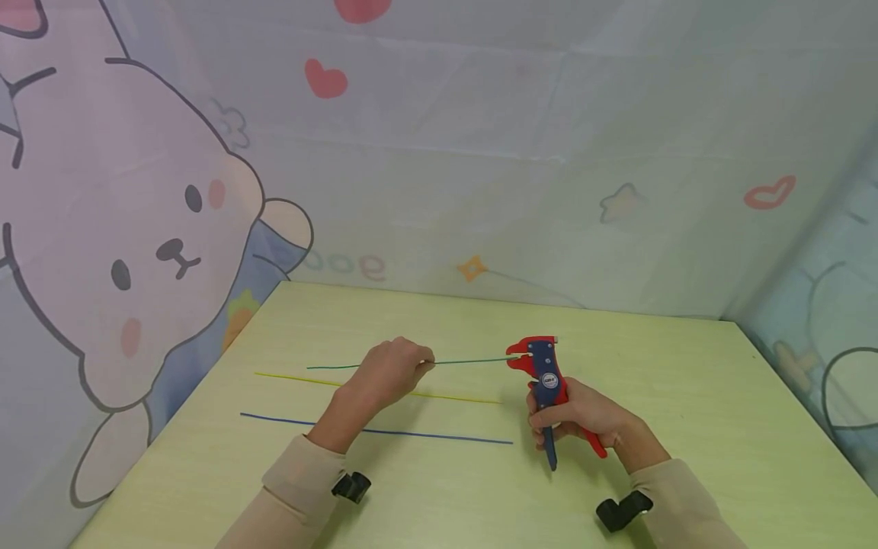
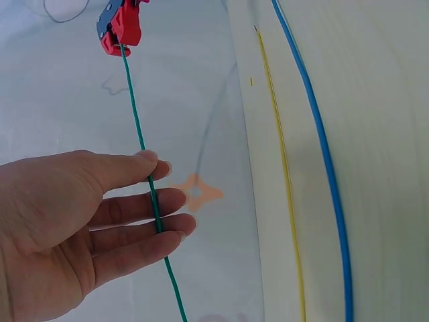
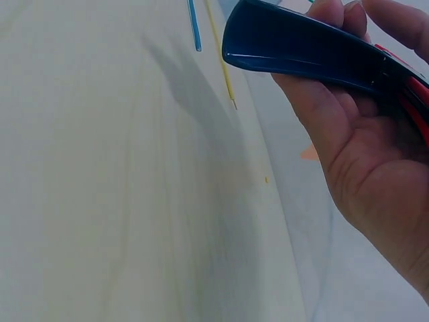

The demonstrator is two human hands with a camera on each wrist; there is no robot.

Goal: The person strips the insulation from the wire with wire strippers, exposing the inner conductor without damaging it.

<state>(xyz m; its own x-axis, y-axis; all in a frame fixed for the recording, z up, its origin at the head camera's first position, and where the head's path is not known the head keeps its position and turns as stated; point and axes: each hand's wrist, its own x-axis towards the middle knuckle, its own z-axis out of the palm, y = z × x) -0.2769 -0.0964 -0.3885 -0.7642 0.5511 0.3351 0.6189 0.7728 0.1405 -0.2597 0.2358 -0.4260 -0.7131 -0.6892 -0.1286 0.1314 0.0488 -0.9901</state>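
Observation:
My left hand (image 1: 392, 372) pinches a green wire (image 1: 473, 361) between thumb and forefinger, above the table. In the left wrist view, the wire runs across the other fingers. My right hand (image 1: 590, 415) grips a red and blue wire stripper (image 1: 542, 358) by its handles, held upright. The right end of the green wire meets the stripper's red jaws. Below the green wire lie a yellow wire (image 1: 456, 398) and a blue wire (image 1: 439, 436), both partly hidden by the left arm. A thin bare tip shows on the yellow wire (image 3: 229, 84) in the right wrist view.
A tiny yellow scrap (image 3: 266, 180) lies on the light wooden table (image 1: 686, 396), near the far edge. Behind the table hangs a printed cloth (image 1: 439, 152) with a cartoon animal and hearts. Black wrist cameras (image 1: 351, 487) sit at both sleeves.

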